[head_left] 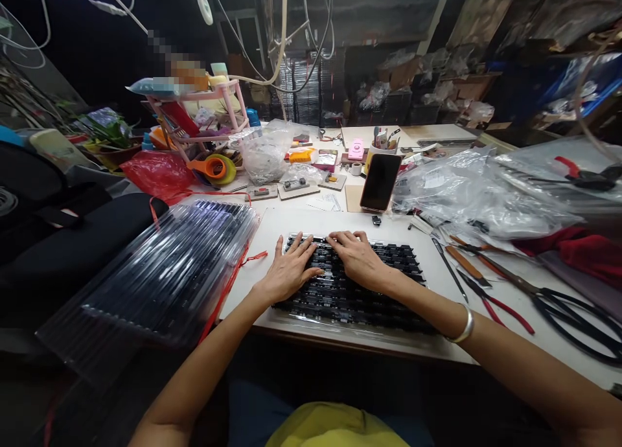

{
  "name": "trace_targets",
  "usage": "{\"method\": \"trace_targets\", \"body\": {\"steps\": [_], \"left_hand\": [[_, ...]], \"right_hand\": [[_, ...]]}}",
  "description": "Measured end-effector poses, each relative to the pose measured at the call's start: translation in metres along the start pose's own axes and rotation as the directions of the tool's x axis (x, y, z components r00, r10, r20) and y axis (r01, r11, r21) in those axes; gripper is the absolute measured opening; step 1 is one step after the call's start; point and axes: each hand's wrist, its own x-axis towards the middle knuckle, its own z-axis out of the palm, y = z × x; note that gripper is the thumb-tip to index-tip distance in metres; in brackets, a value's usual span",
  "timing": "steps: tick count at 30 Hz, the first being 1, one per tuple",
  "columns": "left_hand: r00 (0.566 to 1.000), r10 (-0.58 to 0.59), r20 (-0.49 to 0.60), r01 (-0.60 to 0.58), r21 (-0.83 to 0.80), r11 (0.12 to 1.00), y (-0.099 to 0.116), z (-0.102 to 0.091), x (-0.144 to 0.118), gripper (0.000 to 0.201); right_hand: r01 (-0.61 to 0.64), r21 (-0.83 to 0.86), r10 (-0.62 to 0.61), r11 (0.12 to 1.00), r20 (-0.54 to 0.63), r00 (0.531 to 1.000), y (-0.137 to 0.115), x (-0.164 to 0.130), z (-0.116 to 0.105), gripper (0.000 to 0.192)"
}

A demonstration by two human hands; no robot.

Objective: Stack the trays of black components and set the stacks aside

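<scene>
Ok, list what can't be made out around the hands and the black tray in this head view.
- Parts in the black tray: too small to identify.
- Tray surface under the left hand and right hand: covered by the palms.
- Phone screen: dark, nothing readable.
- Stack of clear trays: contents blurred by glare on the plastic.
- Scissors: handles cut off by the right edge.

A clear plastic tray lies flat on the white table, near its front edge, its long side running left to right. It is filled with rows of small black components, packed close in straight lines from end to end. Its transparent rim shows along the near side. The middle and far-left rows are covered; the right half lies in plain view.
</scene>
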Motion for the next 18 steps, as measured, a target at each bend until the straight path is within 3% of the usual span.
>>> {"method": "trace_targets", "body": {"steps": [9,14,18], "left_hand": [[0.993,-0.079,0.088,0.086,-0.080,0.993,-0.006,-0.001,0.012,0.067],[0.987,-0.141,0.081,0.148,-0.102,0.984,-0.015,0.000,0.012,0.064],[0.986,-0.146,0.078,0.154,-0.120,0.981,-0.023,-0.001,0.015,0.058]], "right_hand": [[0.026,0.068,-0.031,0.997,0.069,0.997,0.008,0.002,0.014,0.060],[-0.022,0.130,0.025,0.991,-0.025,0.999,0.023,-0.001,0.006,0.070],[-0.175,0.190,0.207,0.966,-0.169,0.964,0.061,-0.022,0.003,0.069]]}}
